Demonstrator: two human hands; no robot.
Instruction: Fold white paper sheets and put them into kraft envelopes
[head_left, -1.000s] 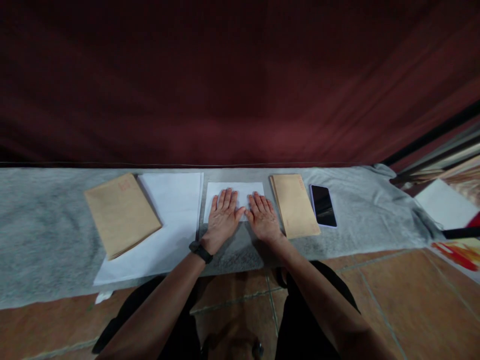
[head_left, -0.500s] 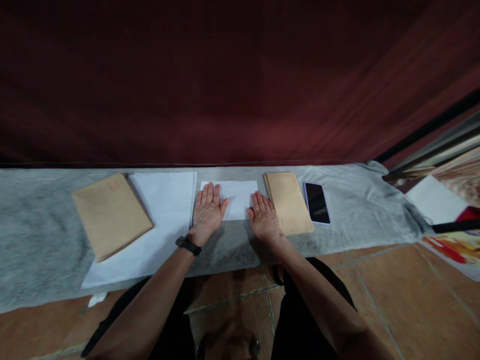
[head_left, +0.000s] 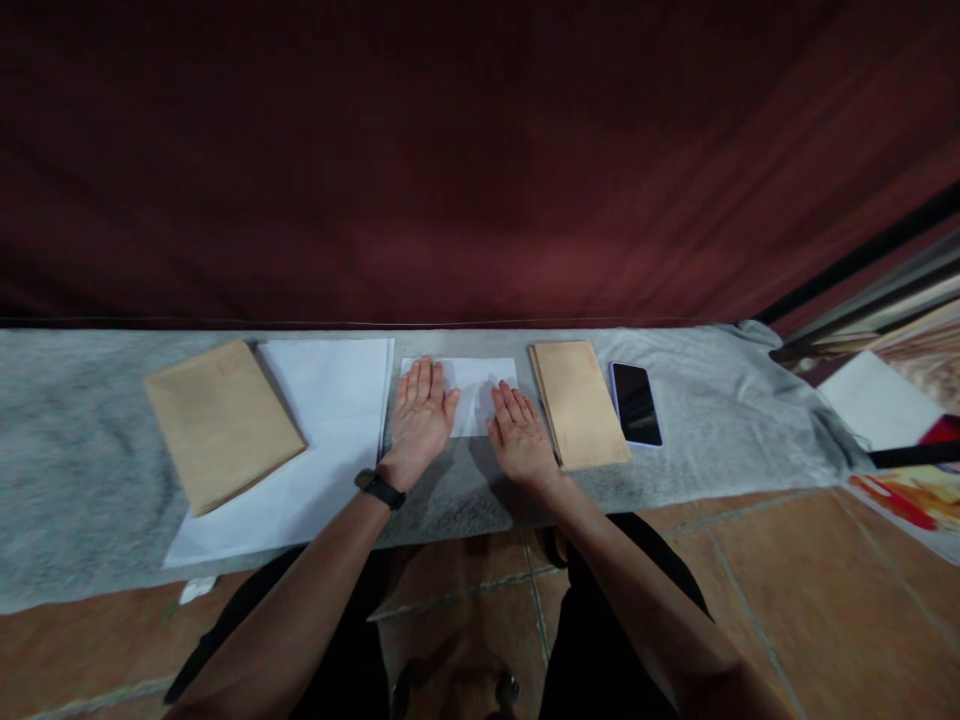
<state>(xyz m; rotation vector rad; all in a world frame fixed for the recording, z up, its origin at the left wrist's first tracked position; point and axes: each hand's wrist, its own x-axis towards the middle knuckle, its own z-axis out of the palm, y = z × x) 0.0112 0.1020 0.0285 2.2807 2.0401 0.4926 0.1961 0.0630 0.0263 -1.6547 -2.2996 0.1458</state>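
A white sheet of paper (head_left: 472,385), apparently folded, lies crosswise on the grey cloth in front of me. My left hand (head_left: 424,415) rests flat over its left end, fingers stretched forward and thumb apart. Over the right end lies my right hand (head_left: 519,432), also flat with fingers extended. Beside that hand is a stack of brown envelopes (head_left: 581,405). To the left of my left hand are large white sheets (head_left: 341,400), partly covered by another stack of brown envelopes (head_left: 225,425).
A phone (head_left: 636,405) lies right of the right-hand envelopes. Grey cloth (head_left: 720,410) covers the narrow table, with a dark red curtain (head_left: 480,250) along its back edge. Printed sheets and a white board (head_left: 877,400) stand off the table's right end.
My right hand has slid slightly left on the paper, away from the brown envelopes. My left hand has moved slightly right, still flat.
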